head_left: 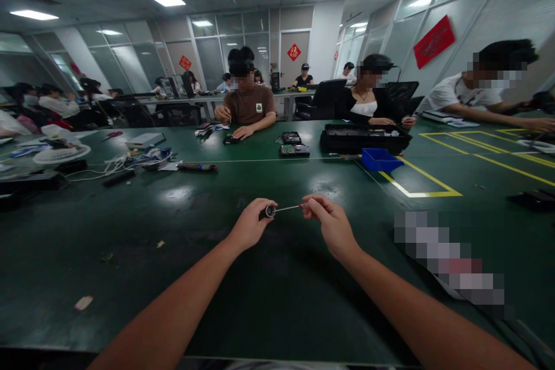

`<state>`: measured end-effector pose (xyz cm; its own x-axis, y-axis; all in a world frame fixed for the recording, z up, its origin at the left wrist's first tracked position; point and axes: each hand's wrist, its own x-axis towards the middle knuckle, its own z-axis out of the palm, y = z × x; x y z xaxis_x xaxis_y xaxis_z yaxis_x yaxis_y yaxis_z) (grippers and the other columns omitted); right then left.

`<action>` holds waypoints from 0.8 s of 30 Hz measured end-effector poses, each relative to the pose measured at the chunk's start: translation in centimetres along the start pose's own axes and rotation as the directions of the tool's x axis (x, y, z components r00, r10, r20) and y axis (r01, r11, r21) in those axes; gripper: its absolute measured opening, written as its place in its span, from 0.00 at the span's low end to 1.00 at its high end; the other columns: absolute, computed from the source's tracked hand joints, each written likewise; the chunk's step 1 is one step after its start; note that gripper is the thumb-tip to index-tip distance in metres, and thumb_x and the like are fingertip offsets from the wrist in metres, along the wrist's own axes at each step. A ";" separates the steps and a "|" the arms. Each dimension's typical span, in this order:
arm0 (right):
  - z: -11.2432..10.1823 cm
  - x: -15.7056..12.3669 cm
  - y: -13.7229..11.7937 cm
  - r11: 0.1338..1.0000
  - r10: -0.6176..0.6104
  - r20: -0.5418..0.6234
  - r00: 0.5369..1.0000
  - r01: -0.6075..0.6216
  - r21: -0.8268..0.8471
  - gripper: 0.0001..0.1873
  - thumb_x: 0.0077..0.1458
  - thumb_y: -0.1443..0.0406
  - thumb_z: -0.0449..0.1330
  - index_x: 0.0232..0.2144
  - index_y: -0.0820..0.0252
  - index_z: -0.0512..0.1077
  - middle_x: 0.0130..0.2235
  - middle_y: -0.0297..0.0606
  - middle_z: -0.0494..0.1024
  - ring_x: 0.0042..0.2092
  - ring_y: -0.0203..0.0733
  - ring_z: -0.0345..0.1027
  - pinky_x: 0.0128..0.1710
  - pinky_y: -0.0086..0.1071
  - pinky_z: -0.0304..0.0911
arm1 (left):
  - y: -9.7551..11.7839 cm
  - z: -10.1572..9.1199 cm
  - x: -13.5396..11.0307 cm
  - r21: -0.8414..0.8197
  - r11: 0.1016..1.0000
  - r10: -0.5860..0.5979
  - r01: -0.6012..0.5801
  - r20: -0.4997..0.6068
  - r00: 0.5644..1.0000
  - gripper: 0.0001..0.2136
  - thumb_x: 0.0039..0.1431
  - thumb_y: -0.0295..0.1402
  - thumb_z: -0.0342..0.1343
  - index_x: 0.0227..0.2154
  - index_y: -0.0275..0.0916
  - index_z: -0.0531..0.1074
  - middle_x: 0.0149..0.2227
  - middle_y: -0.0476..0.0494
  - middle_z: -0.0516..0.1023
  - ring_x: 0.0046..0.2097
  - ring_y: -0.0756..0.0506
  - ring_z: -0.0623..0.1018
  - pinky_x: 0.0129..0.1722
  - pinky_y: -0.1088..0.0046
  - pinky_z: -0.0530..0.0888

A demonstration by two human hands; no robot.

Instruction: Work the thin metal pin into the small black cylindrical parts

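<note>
My left hand (249,224) is closed round a small dark handle with a round metal end (270,211), held over the green table (260,277). A thin metal rod (288,208) runs from that end to my right hand (329,222), whose fingertips pinch the rod's other end. Both hands hover a little above the table's middle, forearms stretched out from the near edge.
A blue tray (381,159) and a long black case (364,137) lie ahead right beside yellow floor-tape lines (429,185). Circuit boards (295,150), a screwdriver (197,167), cables and a white fan (60,153) lie further off. Several people sit across the table.
</note>
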<state>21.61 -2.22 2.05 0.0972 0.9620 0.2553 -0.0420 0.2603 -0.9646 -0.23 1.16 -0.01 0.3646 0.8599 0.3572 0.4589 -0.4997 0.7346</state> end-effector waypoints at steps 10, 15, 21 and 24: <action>0.1 -0.1 0.3 0.992 -0.045 0.022 0.999 0.047 -0.115 0.15 0.56 0.54 0.60 0.38 0.58 0.76 0.34 0.40 0.80 0.36 0.43 0.73 0.38 0.38 0.68 | 0.3 0.2 0.0 0.015 0.998 -0.064 0.065 -0.012 0.998 0.18 0.58 0.26 0.59 0.52 0.43 0.73 0.54 0.43 0.76 0.56 0.41 0.73 0.60 0.59 0.66; 0.0 -0.3 -0.5 0.961 -0.025 0.019 0.999 0.030 -0.274 0.17 0.57 0.51 0.59 0.36 0.58 0.77 0.31 0.38 0.80 0.33 0.42 0.73 0.34 0.35 0.65 | 0.2 0.1 -0.1 0.044 0.997 -0.059 0.059 -0.001 0.998 0.19 0.58 0.26 0.60 0.52 0.44 0.73 0.52 0.45 0.77 0.55 0.42 0.74 0.59 0.60 0.67; -0.2 -0.6 -1.4 0.853 -0.040 -0.027 0.999 0.020 -0.522 0.26 0.57 0.46 0.59 0.17 0.57 0.68 0.17 0.31 0.68 0.21 0.35 0.60 0.23 0.32 0.52 | 0.3 -0.1 -0.2 0.088 0.996 -0.025 0.024 0.013 1.000 0.19 0.58 0.27 0.60 0.53 0.45 0.73 0.52 0.46 0.77 0.55 0.42 0.74 0.58 0.61 0.67; -0.2 -0.6 -1.1 0.828 -0.077 0.011 0.997 0.070 -0.557 0.23 0.58 0.48 0.59 0.20 0.57 0.71 0.19 0.31 0.68 0.22 0.36 0.60 0.23 0.32 0.52 | 0.2 -0.2 -0.2 0.098 0.995 -0.016 0.015 0.011 1.000 0.19 0.59 0.27 0.61 0.53 0.45 0.72 0.52 0.45 0.77 0.55 0.42 0.73 0.58 0.61 0.67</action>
<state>21.81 -3.12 2.98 0.0894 0.9400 0.3292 0.5254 0.2363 -0.8174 -0.32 0.89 0.18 0.3661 0.8665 0.3393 0.5413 -0.4949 0.6798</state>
